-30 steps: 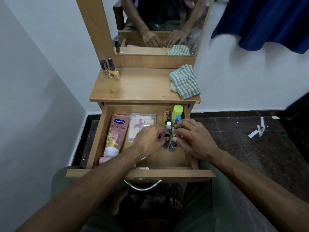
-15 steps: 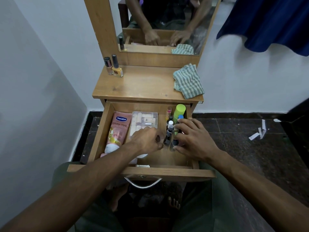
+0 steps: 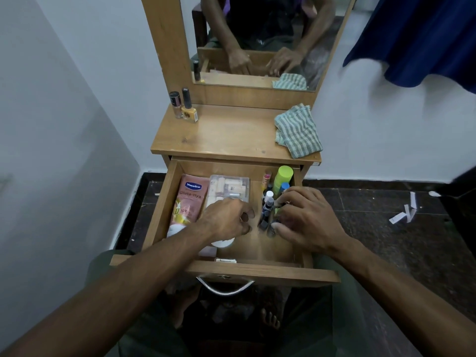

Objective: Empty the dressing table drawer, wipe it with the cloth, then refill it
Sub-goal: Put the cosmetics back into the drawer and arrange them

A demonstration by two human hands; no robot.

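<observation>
Head view and both hands are down inside the pulled-out wooden drawer (image 3: pixel 164 202) of the dressing table! The right hand (image 3: pixel 306 222) is curled over a cluster of small dark cosmetic bottles (image 3: pixel 266 215) at the drawer's right side, fingers bent around them, thumb low by the near end of the bunch; just how many it has pinched I cannot tell. The left hand (image 3: pixel 226 220) sits just beside that same cluster, to its left, fingers loosely bent, nothing clearly held. The bottles lie with their long axes running front to back, caps pointing away toward the tall lime-green capped bottle (image 3: pixel 282 176) at the back right corner. So the right hand is the nearer one, already on top of them; my read is a gather-and-lift straight up and over the drawer's front edge. Plenty waits: the pink Vaseline lotion tube (image 3: pixel 189 202) lies along the left wall and the clear plastic box of small jars (image 3: pixel 229 186) sits beside it. Up on the tabletop, the green-and-white striped cloth (image 3: pixel 297 131) rests at the right edge, untouched, well apart from both hands, so the emptying looks barely begun
</observation>
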